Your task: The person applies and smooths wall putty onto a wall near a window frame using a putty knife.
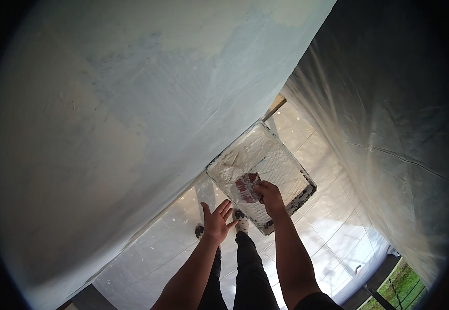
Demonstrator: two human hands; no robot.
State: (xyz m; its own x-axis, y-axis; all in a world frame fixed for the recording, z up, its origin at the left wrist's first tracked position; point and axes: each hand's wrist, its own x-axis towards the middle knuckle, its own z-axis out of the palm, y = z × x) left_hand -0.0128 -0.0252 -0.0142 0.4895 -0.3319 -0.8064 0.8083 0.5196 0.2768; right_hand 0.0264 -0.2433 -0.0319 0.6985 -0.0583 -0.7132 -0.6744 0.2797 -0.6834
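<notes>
My right hand (270, 197) is closed around the near end of a flat, wide hand tool (247, 187), reddish and smeared with white. The tool overlaps a large dark-rimmed tray (307, 182), which holds a thick, off-white, ridged paste (253, 144). My left hand (218, 221) is open with fingers spread and holds nothing. It is just left of the tray's near corner, palm partly turned up.
A wall (131, 103) with patchy pale and bluish-grey coating fills the left and top. Translucent plastic sheeting (379, 134) hangs on the right. Below are splattered light tiles (333, 227) and my feet (241, 221). A piece of wood (275, 109) lies beyond the tray.
</notes>
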